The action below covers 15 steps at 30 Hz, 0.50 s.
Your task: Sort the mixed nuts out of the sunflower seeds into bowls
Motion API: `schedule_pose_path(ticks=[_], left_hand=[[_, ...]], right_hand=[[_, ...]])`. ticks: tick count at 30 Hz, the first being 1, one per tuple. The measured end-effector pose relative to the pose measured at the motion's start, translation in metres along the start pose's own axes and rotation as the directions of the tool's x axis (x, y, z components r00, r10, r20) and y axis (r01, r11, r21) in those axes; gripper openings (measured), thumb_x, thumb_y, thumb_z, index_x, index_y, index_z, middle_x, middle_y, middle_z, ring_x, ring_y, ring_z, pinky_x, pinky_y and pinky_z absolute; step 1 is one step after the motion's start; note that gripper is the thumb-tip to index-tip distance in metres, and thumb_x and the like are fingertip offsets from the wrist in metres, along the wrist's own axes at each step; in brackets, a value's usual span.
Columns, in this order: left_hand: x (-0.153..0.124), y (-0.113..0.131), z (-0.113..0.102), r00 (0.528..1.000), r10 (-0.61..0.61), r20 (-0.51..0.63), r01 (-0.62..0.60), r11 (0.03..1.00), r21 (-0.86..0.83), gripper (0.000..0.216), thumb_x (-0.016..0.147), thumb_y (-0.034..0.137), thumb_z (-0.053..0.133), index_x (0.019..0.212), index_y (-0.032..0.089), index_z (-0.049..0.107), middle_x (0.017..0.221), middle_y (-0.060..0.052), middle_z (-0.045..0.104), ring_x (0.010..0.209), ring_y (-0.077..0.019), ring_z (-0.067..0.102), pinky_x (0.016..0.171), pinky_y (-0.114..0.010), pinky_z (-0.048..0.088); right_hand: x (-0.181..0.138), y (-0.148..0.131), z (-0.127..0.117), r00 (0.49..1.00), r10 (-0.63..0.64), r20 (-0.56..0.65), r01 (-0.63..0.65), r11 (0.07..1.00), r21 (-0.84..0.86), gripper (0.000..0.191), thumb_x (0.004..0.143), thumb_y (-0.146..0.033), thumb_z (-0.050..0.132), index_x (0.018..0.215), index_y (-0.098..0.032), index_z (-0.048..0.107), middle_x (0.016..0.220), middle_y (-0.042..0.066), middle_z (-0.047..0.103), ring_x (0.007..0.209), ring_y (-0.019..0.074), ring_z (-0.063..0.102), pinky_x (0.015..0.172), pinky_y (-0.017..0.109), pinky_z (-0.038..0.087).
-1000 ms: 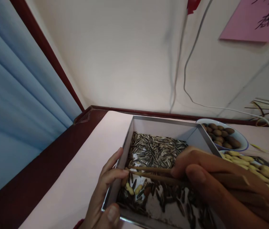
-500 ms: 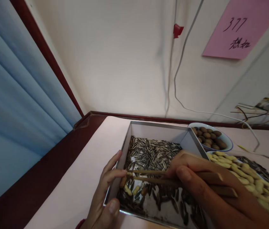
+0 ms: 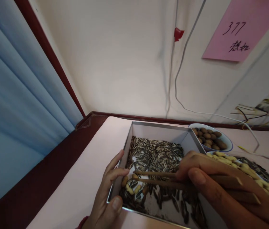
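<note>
My right hand (image 3: 206,181) is closed around a pair of wooden chopsticks (image 3: 158,178), whose tips lie over the left side of a shallow grey box (image 3: 155,127). A small brown nut (image 3: 134,176) is at the tips; whether they pinch it I cannot tell. Striped sunflower seeds (image 3: 153,152) cover much of the box floor. Peanuts (image 3: 129,189) and a brown nut (image 3: 145,190) lie near its front left corner. My left hand (image 3: 108,190) grips the box's left wall, fingers over the rim and thumb at the front corner. My right hand hides part of the box's right side.
Right of the box stand a bowl of round brown nuts (image 3: 208,138) and a plate of peanuts (image 3: 246,170), with dark seeds (image 3: 258,170) beyond. A white cable (image 3: 220,114) hangs along the wall. Blue curtain (image 3: 17,95) is at left.
My right hand and the chopsticks have moved slightly right, and the tips have drawn away from my left fingertips. My left hand stays on the box wall.
</note>
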<state>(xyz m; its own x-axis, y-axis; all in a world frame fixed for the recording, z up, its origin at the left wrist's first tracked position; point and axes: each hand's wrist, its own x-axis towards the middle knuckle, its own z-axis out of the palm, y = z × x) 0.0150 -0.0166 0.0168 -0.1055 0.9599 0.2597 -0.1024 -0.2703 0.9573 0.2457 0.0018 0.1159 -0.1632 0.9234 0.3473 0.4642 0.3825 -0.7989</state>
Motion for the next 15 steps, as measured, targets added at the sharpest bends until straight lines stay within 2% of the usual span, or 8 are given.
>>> schedule_pose_path(ticks=[4,7,11,15], left_hand=[[-0.001,0.0,0.0,0.999,-0.017,0.035,0.017,1.0,-0.019,0.032,0.088,0.051,0.06,0.113,0.034,0.069,0.161,0.001,0.033,0.147,-0.0379,0.028,0.11,-0.055,0.042],[-0.002,0.0,0.0,1.0,-0.012,0.004,0.012,1.0,0.007,0.032,0.087,0.052,0.06,0.111,0.033,0.07,0.16,0.001,0.035,0.146,-0.0384,0.031,0.112,-0.056,0.04],[0.0,0.0,-0.003,1.0,0.002,-0.008,-0.001,0.998,0.058,0.034,0.086,0.054,0.061,0.109,0.031,0.071,0.158,-0.001,0.039,0.145,-0.0396,0.033,0.113,-0.057,0.039],[0.002,0.0,-0.005,1.0,0.015,0.002,-0.015,0.997,0.07,0.033,0.085,0.051,0.061,0.109,0.031,0.071,0.158,-0.001,0.039,0.145,-0.0396,0.031,0.111,-0.055,0.042]], right_hand=[[-0.002,0.004,0.002,1.0,-0.008,0.009,0.008,1.0,0.023,0.027,0.092,-0.049,0.052,0.086,-0.032,0.072,0.088,-0.002,0.073,0.063,0.0142,0.065,0.039,0.022,0.045],[-0.003,0.005,0.005,1.0,0.028,0.006,-0.028,0.998,0.061,0.028,0.093,-0.049,0.051,0.087,-0.031,0.071,0.089,-0.002,0.073,0.065,0.0146,0.065,0.042,0.023,0.046],[-0.003,0.0,0.008,0.998,0.058,0.007,-0.059,0.994,0.088,0.035,0.094,-0.051,0.049,0.075,-0.029,0.069,0.078,-0.001,0.07,0.062,0.0146,0.062,0.049,0.025,0.049],[-0.01,-0.01,-0.004,0.995,0.069,-0.07,-0.063,0.995,0.084,0.036,0.094,-0.049,0.049,0.071,-0.028,0.068,0.072,-0.002,0.067,0.061,0.0142,0.062,0.055,0.026,0.051]])
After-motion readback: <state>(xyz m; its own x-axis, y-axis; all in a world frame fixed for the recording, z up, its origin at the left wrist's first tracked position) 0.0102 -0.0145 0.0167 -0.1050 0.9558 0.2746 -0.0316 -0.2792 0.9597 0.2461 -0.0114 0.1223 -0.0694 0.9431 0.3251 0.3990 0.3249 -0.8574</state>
